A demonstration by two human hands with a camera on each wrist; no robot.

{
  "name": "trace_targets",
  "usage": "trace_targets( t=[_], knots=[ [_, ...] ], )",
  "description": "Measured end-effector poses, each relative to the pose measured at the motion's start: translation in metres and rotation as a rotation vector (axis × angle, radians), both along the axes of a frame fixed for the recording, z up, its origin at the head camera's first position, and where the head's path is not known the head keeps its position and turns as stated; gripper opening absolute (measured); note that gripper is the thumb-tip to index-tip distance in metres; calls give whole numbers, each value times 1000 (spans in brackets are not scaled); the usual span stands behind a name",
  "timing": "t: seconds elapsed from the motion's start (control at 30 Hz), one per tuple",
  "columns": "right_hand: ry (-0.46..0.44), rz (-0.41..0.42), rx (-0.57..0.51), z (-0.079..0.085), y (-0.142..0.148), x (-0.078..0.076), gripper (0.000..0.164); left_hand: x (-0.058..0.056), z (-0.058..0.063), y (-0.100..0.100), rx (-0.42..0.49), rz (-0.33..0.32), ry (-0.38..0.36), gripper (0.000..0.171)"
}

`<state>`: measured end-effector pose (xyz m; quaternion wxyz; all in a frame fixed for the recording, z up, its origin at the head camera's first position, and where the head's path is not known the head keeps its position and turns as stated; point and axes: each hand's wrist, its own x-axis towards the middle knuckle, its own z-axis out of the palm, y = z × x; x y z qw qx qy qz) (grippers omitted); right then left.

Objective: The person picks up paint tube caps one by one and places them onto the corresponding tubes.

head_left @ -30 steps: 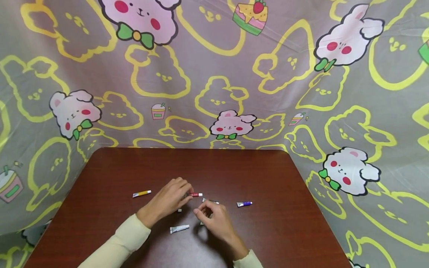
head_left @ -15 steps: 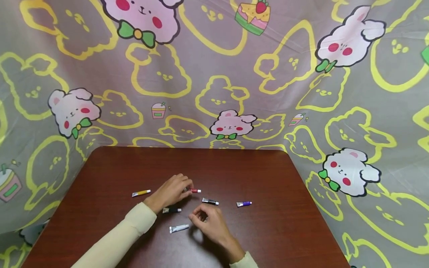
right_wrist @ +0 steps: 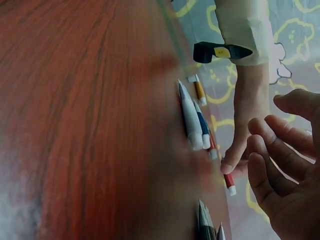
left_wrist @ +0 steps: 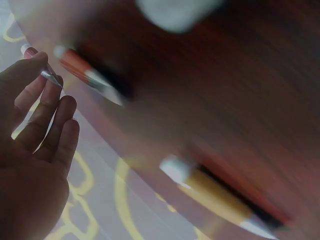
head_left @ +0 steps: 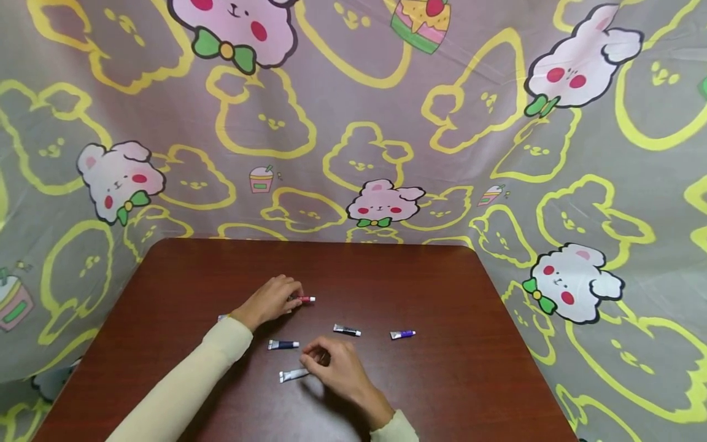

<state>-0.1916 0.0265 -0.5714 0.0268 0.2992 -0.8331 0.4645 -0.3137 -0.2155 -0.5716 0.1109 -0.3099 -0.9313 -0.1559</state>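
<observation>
My left hand [head_left: 273, 301] pinches a small red paint tube [head_left: 305, 299] between thumb and fingertips, its white cap pointing right. In the left wrist view this tube [left_wrist: 37, 57] is lifted off the table, and an orange-red tube [left_wrist: 85, 70] lies just beyond the fingers. My right hand [head_left: 339, 365] hovers with loosely bent fingers and nothing visible in them. It covers the capped end of a white tube [head_left: 293, 375] in the head view. A dark blue tube [head_left: 283, 345] lies to the left of the right hand, and a black tube [head_left: 347, 330] lies just beyond it.
A purple tube [head_left: 402, 334] lies on the right part of the brown table [head_left: 442, 380]. A yellow tube [left_wrist: 215, 200] lies under the left forearm's line, mostly hidden in the head view. A patterned cloth [head_left: 309, 141] surrounds the table's far side and flanks.
My left hand has moved farther away and slightly left with the red tube, uncovering the dark blue tube and covering the yellow one. My right hand has drifted left over the white tube's end.
</observation>
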Motion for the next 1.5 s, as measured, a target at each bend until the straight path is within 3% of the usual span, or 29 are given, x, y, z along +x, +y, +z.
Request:
trace_targets(
  t=[0.13, 0.27, 0.67, 1.13, 1.5],
  knots=[
    [33, 30, 15, 0, -7, -3, 11, -3, 0, -9, 1, 59, -91, 12],
    [81, 52, 37, -1, -15, -5, 13, -6, 2, -16, 6, 89, -135, 12],
    [166, 76, 176, -6, -52, -14, 21, -8, 2, -37, 31, 120, -111, 10],
    [459, 23, 397, -13, -92, -31, 28, -9, 0, -53, 31, 153, -121, 10],
    [483, 15, 572, -12, -114, -40, 34, -12, -3, -65, 39, 187, -134, 7]
  ],
)
